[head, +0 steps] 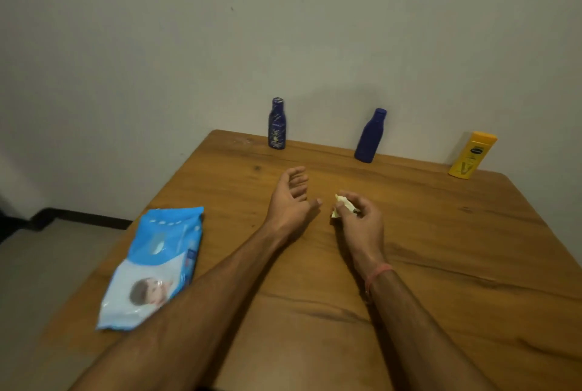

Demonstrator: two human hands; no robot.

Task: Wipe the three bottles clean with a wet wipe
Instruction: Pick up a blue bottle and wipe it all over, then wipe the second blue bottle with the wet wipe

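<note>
**Wipe in hand, three bottles waiting at the wall**

Over the middle of the wooden table [441, 264], the person's right hand [362, 223] has its fingers curled around a small crumpled wet wipe [340, 206], pale and bunched, pinched between thumb and fingertips. The left hand [291, 198] hovers just beside it with fingers relaxed and loosely spread, holding nothing.

All three bottles stand upright along the far edge by the wall, well apart from each other and from the hands: a dark blue labelled bottle [277, 124] on the left, a plain blue bottle [370, 137] in the middle, and a yellow bottle [472, 154] on the right.

I'd judge the wipe soft, limp and damp. It will need opening out or folding flat to cover any surface. The bottles look like light, stiff plastic with smooth sides that may turn slippery once wet. The narrow-shouldered blue ones seem best gripped around the body below the neck by the free hand; the flatter yellow one across its broad faces.

A blue-and-white wipes pack [157, 264] lies flat near the table's left edge, partly under the left forearm. Nothing lies between the hands and the bottles, so reaching any of them looks unobstructed, though a careless reach could tip these slim bottles.
</note>
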